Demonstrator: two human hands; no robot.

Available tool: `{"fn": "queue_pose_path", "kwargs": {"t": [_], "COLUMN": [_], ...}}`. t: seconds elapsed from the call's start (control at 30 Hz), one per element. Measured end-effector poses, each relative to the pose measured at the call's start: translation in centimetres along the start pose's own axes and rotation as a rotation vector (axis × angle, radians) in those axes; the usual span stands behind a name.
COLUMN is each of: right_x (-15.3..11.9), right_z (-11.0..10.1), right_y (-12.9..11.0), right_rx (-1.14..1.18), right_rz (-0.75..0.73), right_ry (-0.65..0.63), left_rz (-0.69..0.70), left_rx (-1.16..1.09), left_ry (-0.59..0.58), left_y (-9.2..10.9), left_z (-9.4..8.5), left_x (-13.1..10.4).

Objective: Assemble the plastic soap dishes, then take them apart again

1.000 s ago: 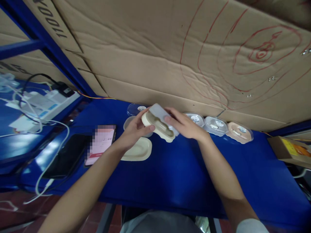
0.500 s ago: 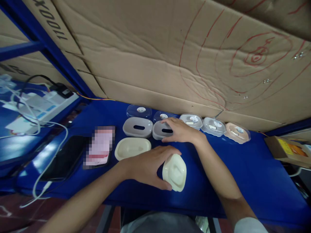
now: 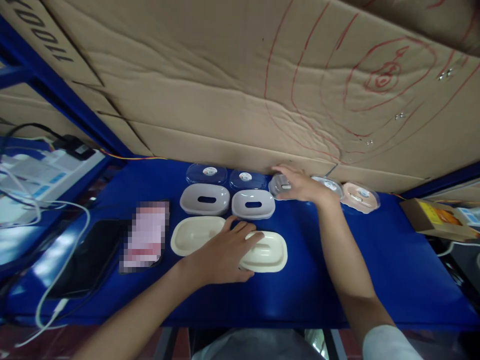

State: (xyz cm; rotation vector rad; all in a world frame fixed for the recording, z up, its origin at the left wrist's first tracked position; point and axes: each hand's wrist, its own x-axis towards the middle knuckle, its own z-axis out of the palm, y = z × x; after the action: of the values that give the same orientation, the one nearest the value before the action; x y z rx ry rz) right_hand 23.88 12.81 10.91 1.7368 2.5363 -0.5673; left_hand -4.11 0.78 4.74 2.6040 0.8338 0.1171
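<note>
My left hand (image 3: 228,252) has its fingers and thumb around the left end of a cream oval soap dish (image 3: 268,255) with a raised middle, flat on the table. Left of it lies another cream oval piece (image 3: 191,235), partly behind my fingers. My right hand (image 3: 300,185) reaches over a lidded grey soap dish (image 3: 276,186) in the back row, fingers spread about it; whether they touch it I cannot tell. Two grey trays with slots (image 3: 204,200) stand side by side before two clear lids with round labels (image 3: 197,174).
Another lidded grey dish (image 3: 332,184) and a lidded peach one (image 3: 360,198) stand farther right. A phone with a blurred screen (image 3: 148,232), a dark device (image 3: 88,257) and white cables lie left. Cardboard (image 3: 210,85) walls the back; an open carton (image 3: 435,220) sits right.
My left hand has lowered the cream dish from tilted to flat. My right hand has left the second slotted grey tray and moved right and back to the lidded grey dish. The view has shifted slightly.
</note>
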Motion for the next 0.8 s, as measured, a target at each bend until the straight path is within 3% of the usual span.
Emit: {"fn": "queue_pose_path", "kwargs": {"t": [0.07, 0.13, 0.6, 0.8], "right_x": [-0.1, 0.2, 1.6, 1.0], "right_z": [-0.3, -0.1, 1.4, 0.7], "right_y": [1.0, 1.5, 2.0, 1.5], "right_rx": [-0.063, -0.088, -0.116, -0.07], "right_rz": [0.153, 0.215, 0.27, 0.302], "right_ry": [-0.033, -0.063, -0.094, -0.07], "left_rz": [-0.041, -0.058, 0.055, 0.007], "left_rx": [0.029, 0.025, -0.146, -0.266], "left_ry": [-0.001, 0.001, 0.11, 0.251], "left_y": [-0.3, -0.4, -0.5, -0.7], "left_z": [-0.1, -0.3, -1.2, -1.7], "left_x": [-0.1, -0.2, 1.0, 1.1]}}
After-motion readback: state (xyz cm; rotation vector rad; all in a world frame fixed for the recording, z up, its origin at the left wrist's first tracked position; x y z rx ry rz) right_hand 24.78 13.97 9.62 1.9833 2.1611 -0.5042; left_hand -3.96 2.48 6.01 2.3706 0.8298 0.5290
